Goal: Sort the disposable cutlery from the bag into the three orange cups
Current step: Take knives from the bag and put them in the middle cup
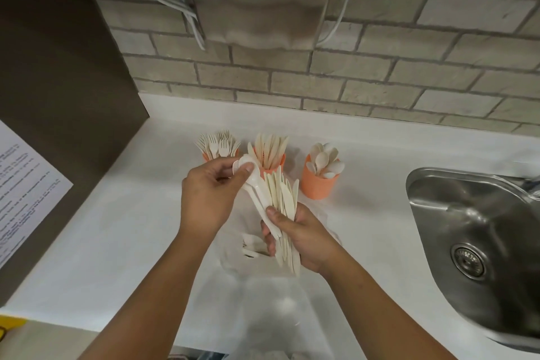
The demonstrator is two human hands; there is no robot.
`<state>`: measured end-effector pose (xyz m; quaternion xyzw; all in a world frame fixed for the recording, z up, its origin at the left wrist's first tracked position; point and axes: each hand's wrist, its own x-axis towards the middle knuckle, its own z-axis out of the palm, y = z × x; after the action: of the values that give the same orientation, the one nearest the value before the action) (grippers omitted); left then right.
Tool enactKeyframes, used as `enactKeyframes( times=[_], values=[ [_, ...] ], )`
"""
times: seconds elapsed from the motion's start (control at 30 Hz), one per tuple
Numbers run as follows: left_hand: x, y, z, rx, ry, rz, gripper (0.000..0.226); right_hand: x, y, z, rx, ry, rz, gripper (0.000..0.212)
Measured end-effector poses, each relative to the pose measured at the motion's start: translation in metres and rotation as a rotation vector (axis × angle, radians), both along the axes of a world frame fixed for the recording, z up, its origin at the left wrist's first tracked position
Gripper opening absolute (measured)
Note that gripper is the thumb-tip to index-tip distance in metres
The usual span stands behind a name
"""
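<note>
Orange cups: we count three near the counter's point(122, 242) back edge: the fork cup point(206, 157), the knife cup point(280, 161) and the spoon cup point(317, 187).
Hands: we count two, the left hand point(207, 199) and the right hand point(305, 238).
Forks: one dense bunch in the fork cup; we cannot give an exact number.
Knives: two bunches, one in the knife cup and one bundle point(285, 199) gripped by the right hand, each too many for us to count.
Spoons: about ten bowls in the spoon cup, and at least two white spoons point(248, 174) pinched by the left hand.
Bag: one clear bag point(263, 286) at the counter's front edge.
Sink: one point(482, 213), with one drain point(469, 260).
Printed sheet: one point(23, 184).
</note>
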<state>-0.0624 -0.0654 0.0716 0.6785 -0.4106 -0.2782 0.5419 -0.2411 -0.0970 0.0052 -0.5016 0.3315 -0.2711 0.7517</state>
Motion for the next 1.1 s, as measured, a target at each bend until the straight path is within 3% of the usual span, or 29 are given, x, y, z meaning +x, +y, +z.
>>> enactKeyframes(
  times=[0.1, 0.23, 0.3, 0.5, 0.63, 0.73, 0.9, 1.1],
  values=[
    [-0.003, 0.002, -0.004, 0.025, 0.017, 0.008, 0.01, -0.002, 0.0, -0.002, -0.008, 0.006, -0.017, 0.026],
    [-0.002, -0.001, 0.0, 0.009, 0.073, 0.028, 0.009, -0.009, 0.001, 0.001, 0.237, -0.11, -0.069, 0.026],
    [-0.002, -0.004, 0.008, -0.026, 0.094, 0.006, 0.01, -0.012, -0.001, 0.002, 0.267, -0.104, -0.111, 0.024],
    [-0.005, -0.02, 0.044, -0.249, 0.067, -0.052, 0.011, -0.031, -0.017, 0.014, -0.005, 0.159, -0.153, 0.012],
    [-0.002, -0.041, 0.061, -0.36, 0.014, 0.022, 0.013, -0.055, -0.034, 0.054, -0.033, -0.054, -0.16, 0.007],
    [-0.01, -0.068, 0.062, -0.339, -0.012, 0.01, 0.014, -0.074, -0.054, 0.076, -0.128, -0.086, -0.368, 0.017],
    [-0.044, -0.119, 0.044, -0.33, -0.022, -0.147, 0.005, -0.1, -0.087, 0.065, -0.218, 0.092, -0.666, 0.014],
    [-0.075, -0.164, 0.001, -0.264, -0.179, -0.261, 0.005, -0.103, -0.09, 0.042, -0.414, 0.357, -0.613, 0.017]
  ],
)
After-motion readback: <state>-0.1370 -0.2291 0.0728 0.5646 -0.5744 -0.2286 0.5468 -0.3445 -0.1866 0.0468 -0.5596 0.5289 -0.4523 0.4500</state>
